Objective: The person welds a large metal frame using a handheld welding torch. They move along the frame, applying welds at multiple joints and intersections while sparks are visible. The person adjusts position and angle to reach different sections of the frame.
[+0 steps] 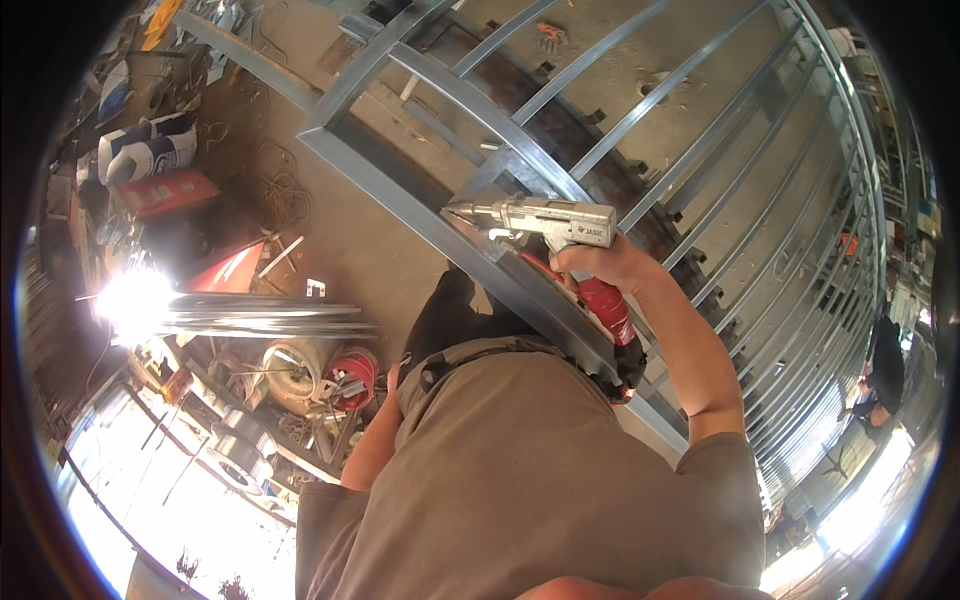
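My right hand [600, 265] is closed around the grip of a silver handheld welding gun [545, 220] with a red handle [610, 310] and a black hose at its lower end. The gun's pointed nozzle [458, 211] faces left, just above a thick grey steel rail [400, 190] of a large metal frame. My left arm [368, 445] runs up along my tan shirt. Its end disappears into a dark shape [450, 310] resting against the rail, possibly a glove. I cannot tell whether that hand holds anything.
The frame [720, 180] has many parallel grey bars curving away to the right over a concrete floor. On the left lie a bundle of shiny rods [260, 318], a red box [165, 190], white sacks [150, 150], wire coils and a red spool [352, 375]. Another person [885, 365] stands far right.
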{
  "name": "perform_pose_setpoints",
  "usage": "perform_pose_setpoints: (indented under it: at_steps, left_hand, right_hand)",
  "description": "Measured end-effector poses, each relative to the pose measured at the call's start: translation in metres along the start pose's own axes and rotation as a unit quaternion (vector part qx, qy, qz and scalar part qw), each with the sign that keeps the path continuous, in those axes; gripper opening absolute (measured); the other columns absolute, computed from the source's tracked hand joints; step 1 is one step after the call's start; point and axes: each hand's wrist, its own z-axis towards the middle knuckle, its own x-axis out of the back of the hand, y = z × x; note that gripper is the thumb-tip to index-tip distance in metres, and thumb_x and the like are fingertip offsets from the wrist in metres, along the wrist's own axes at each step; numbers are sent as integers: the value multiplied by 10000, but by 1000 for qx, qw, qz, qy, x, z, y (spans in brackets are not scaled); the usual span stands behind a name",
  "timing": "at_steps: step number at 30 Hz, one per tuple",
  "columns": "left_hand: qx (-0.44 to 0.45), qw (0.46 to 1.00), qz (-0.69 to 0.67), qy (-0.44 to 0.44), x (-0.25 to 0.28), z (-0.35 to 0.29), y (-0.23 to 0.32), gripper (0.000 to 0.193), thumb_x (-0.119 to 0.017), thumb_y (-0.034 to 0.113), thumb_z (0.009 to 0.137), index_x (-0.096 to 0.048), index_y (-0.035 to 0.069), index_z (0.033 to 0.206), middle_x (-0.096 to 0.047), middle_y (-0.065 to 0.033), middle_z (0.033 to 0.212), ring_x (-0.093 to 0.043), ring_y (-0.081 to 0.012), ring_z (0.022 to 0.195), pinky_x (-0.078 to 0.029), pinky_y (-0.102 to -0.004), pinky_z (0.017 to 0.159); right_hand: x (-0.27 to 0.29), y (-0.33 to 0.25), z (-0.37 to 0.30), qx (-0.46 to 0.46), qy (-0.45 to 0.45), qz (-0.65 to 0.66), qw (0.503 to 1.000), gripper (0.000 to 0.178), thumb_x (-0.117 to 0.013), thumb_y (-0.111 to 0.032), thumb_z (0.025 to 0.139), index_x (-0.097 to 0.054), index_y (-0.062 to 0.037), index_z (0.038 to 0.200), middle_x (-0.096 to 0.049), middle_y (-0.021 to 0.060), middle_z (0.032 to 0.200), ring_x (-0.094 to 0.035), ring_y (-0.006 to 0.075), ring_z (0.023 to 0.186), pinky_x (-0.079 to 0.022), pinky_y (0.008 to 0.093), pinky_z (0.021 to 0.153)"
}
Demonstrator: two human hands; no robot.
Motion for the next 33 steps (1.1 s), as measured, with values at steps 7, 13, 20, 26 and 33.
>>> perform_pose_setpoints:
  at_steps: [7,13,20,26,33]
  left_hand:
    - [8,1000,12,13,3,-19,10,501,-572,452,972,-736,31,1188,-757,-234,1093,-726,-327,1026,-534,-461,887]
    - [6,1000,18,21,3,-21,17,494,-579,448,969,-736,31,1183,-758,-234,1083,-728,-333,1020,-536,-463,880]
    - [0,999,25,33,7,-21,25,485,-587,443,966,-736,32,1176,-759,-235,1072,-731,-341,1013,-540,-466,871]
    - [-2,999,26,39,7,-19,29,478,-593,439,963,-736,32,1171,-760,-235,1062,-733,-348,1008,-542,-468,864]
    - [-4,999,25,41,2,-16,29,470,-601,433,960,-736,32,1164,-762,-236,1051,-736,-355,1001,-545,-471,855]
  right_hand:
    - [13,3,12,15,-29,25,999,578,-722,-9,823,-601,-14,1388,-681,83,875,-650,164,655,-559,325,571]
    - [12,1,11,18,-29,-1,999,598,-731,-25,839,-571,-19,1415,-678,71,885,-629,139,667,-548,309,584]
    - [9,0,10,22,-39,6,999,613,-719,-13,847,-551,-15,1437,-679,77,918,-623,139,682,-549,308,571]
    - [8,3,12,12,-41,-32,999,672,-717,-12,854,-506,-31,1492,-683,83,955,-634,147,695,-554,316,574]
    - [7,2,11,-2,-41,-42,998,594,-718,-19,865,-556,-33,1437,-688,75,978,-641,148,699,-566,331,623]
